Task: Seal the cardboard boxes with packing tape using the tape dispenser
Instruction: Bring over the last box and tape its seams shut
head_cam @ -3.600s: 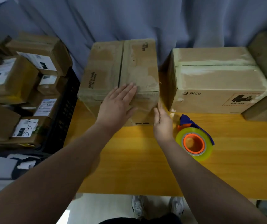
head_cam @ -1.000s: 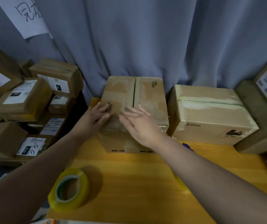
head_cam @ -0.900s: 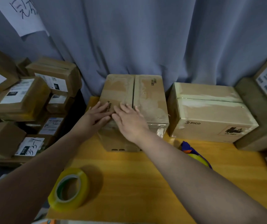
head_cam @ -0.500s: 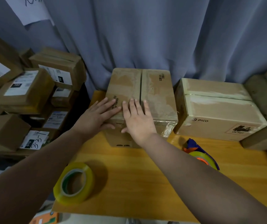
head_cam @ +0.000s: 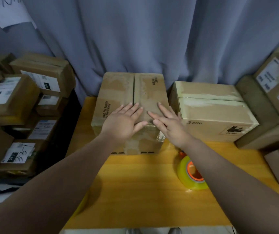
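Note:
A brown cardboard box (head_cam: 118, 92) stands at the back of the yellow table (head_cam: 135, 191), its two top flaps closed with a dark seam between them. My left hand (head_cam: 123, 122) lies flat on the near part of the lid, fingers straight across the seam. Beside it, my right hand (head_cam: 169, 125) presses flat on the box's near right edge, where a strip of clear tape hangs crumpled at the corner. The tape dispenser (head_cam: 191, 174), with a yellowish roll and orange core, lies on the table under my right forearm, partly hidden.
A taped PICO box (head_cam: 211, 112) sits right of the brown box. More boxes (head_cam: 274, 98) stack at the far right. Labelled parcels (head_cam: 17, 107) pile up off the table's left edge. A grey curtain (head_cam: 143, 39) hangs behind.
My left hand slid from the lid's left side to its middle, over the seam. My right hand moved right to the box's near right edge. The loose tape roll is now hidden by my left arm.

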